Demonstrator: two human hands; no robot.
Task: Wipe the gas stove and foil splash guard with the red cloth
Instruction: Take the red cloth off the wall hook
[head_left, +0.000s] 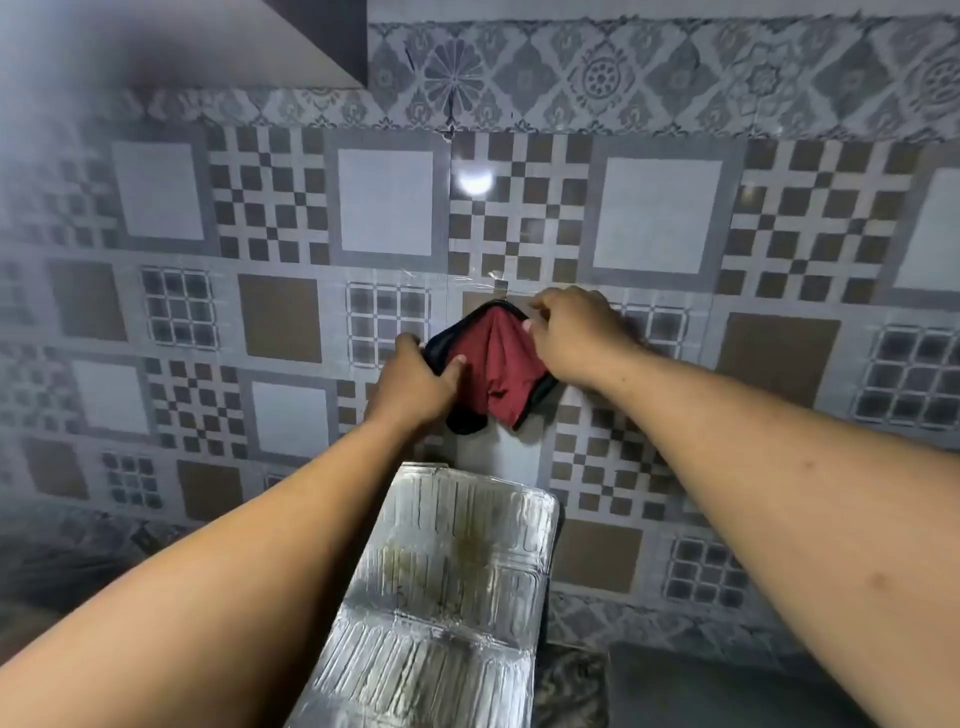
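The red cloth (500, 366) with a dark trim hangs against the tiled wall from a small hook (500, 287). My left hand (415, 387) grips its left edge. My right hand (576, 338) holds its upper right edge, close to the hook. Below them stands the silver foil splash guard (447, 587), upright and folded, with yellowish stains on its upper panel. The gas stove itself is out of sight.
A patterned tiled wall (660, 218) fills the view. A dark cabinet underside (171, 41) hangs at the upper left. A dark speckled countertop (571, 686) shows at the bottom, right of the foil guard.
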